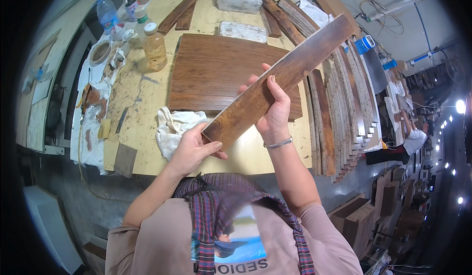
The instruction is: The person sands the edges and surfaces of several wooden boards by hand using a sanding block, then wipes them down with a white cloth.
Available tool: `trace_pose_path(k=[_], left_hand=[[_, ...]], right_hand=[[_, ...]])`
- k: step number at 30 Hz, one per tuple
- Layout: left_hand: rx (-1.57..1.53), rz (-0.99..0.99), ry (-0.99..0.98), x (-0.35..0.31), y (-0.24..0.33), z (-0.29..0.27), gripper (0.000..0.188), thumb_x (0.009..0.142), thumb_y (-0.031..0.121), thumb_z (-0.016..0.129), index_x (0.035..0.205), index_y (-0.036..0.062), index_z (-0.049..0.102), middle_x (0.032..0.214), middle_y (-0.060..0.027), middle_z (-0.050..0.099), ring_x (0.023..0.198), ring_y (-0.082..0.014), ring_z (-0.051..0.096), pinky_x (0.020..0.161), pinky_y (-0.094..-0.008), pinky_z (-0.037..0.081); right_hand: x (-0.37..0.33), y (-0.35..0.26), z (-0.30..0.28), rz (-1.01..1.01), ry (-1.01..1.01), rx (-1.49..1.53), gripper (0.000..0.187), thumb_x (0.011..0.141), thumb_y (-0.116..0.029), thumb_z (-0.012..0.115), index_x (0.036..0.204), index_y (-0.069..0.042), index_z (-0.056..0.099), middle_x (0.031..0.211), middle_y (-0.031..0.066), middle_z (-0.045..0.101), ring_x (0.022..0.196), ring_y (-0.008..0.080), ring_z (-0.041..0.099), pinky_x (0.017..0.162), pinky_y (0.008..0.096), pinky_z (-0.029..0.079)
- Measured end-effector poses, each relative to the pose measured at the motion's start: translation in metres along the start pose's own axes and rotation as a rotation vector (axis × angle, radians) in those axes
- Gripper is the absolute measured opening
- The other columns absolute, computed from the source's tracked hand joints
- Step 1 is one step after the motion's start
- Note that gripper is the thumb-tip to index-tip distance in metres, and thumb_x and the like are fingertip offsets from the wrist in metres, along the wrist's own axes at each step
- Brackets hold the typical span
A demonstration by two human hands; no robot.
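Note:
I hold a long brown wood-grain plank point(290, 73) at a slant above the table, its far end up to the right. My left hand point(195, 146) is closed on its near lower corner. Around the plank's middle, the fingers of my right hand point(274, 109) wrap from beneath with the thumb on the face. Under it lies a row of brown boards point(216, 68) set edge to edge, partly covered by the plank. A crumpled white cloth point(169, 127) lies beside my left hand.
A jar of amber liquid point(155, 49) and several bottles point(106, 13) stand on the left of the table point(241, 164). Two wrapped blocks point(239, 1) sit at the back. Stacked planks point(339, 113) line the right edge. Another person point(414, 140) is far right.

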State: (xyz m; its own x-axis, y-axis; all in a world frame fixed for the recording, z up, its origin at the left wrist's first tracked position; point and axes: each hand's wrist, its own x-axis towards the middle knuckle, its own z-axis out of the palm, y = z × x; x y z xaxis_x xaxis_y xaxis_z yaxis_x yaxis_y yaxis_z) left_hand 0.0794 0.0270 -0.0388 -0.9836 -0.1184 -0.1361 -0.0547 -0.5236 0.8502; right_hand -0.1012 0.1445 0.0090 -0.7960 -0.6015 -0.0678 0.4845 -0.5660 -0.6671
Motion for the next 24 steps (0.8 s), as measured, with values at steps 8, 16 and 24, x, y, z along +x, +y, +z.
trace_pose_path(k=[8, 16, 24], left_hand=[[0.008, -0.113, -0.028, -0.02, -0.011, -0.025, 0.054, 0.092, -0.004, 0.058, 0.141, -0.0065, 0.034, 0.107, -0.0159, 0.064, 0.084, -0.0238, 0.071, 0.076, -0.0349, 0.06], [0.861, 0.124, 0.871, -0.064, -0.009, -0.13, 0.02, 0.094, 0.005, 0.059, 0.111, -0.0006, 0.067, 0.091, -0.013, 0.073, 0.074, -0.0182, 0.069, 0.068, -0.0296, 0.053], [1.915, -0.042, 0.942, -0.064, 0.009, -0.254, 0.016, 0.084, 0.011, 0.064, 0.098, 0.0028, 0.065, 0.095, -0.0182, 0.067, 0.09, -0.0384, 0.065, 0.078, -0.0489, 0.052]], right_hand=[[-0.034, 0.03, -0.03, 0.084, 0.123, -0.023, 0.047, 0.101, -0.022, 0.052, 0.142, -0.009, 0.036, 0.111, 0.018, 0.062, 0.105, 0.0364, 0.063, 0.094, 0.0509, 0.05], [-0.128, 0.059, -0.107, 0.335, 0.436, 0.098, 0.047, 0.102, -0.033, 0.053, 0.144, -0.016, 0.039, 0.133, 0.0202, 0.054, 0.123, 0.0286, 0.054, 0.105, 0.0473, 0.048], [-0.137, 0.1, -0.122, 0.378, 0.458, 0.041, 0.041, 0.102, -0.029, 0.055, 0.138, -0.013, 0.045, 0.127, 0.0144, 0.059, 0.115, 0.0241, 0.058, 0.099, 0.0404, 0.05]])
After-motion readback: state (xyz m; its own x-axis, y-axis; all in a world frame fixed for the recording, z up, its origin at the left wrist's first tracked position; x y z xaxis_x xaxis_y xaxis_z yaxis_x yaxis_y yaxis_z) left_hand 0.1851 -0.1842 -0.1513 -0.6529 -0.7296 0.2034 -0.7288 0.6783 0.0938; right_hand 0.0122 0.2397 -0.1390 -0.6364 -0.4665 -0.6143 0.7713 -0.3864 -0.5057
